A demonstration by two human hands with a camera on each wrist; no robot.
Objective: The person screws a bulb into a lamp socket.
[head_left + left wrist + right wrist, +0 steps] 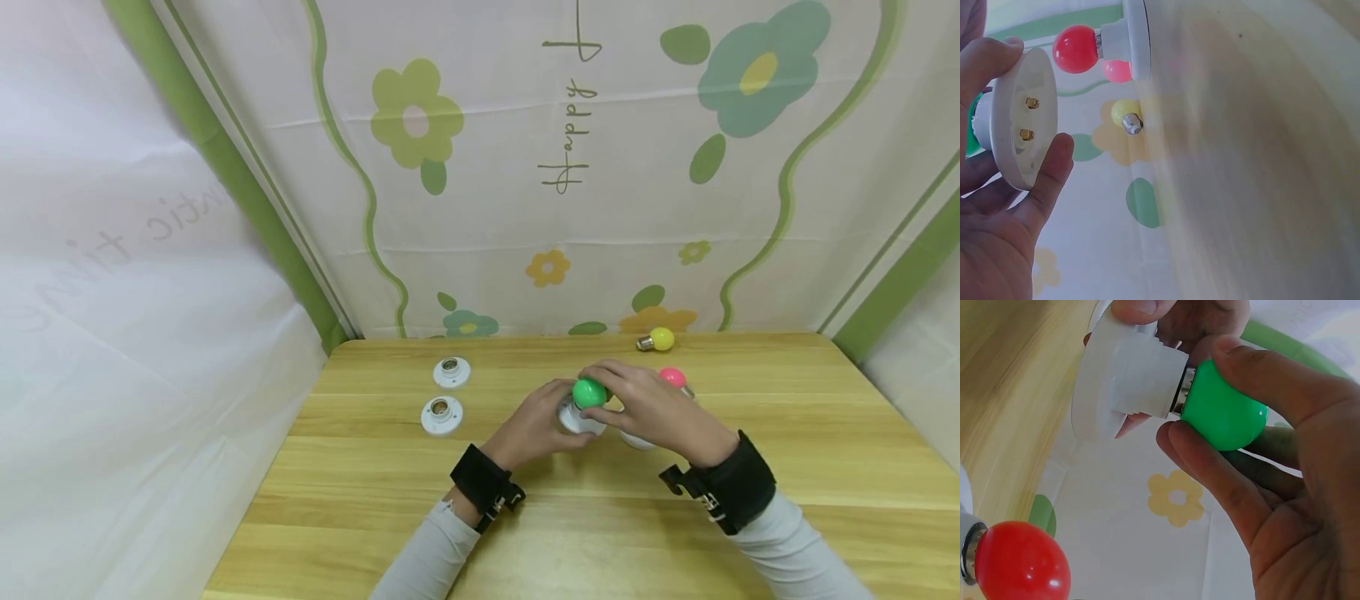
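Observation:
My left hand grips a white round lamp holder by its wide base. In the left wrist view the holder is tilted, and two brass-coloured screws show on its underside, off the tabletop. Between the thumb and fingers of my right hand is a green light bulb. The bulb's metal base sits partly inside the holder's collar, with a strip of its thread still showing. Close by, a red bulb stands in another white holder, which my right hand mostly covers in the head view.
A yellow bulb lies near the table's back edge, and a pink bulb lies behind my right hand. Two more white holders stand at the left on the wooden table, their metal threads showing. A printed cloth hangs behind.

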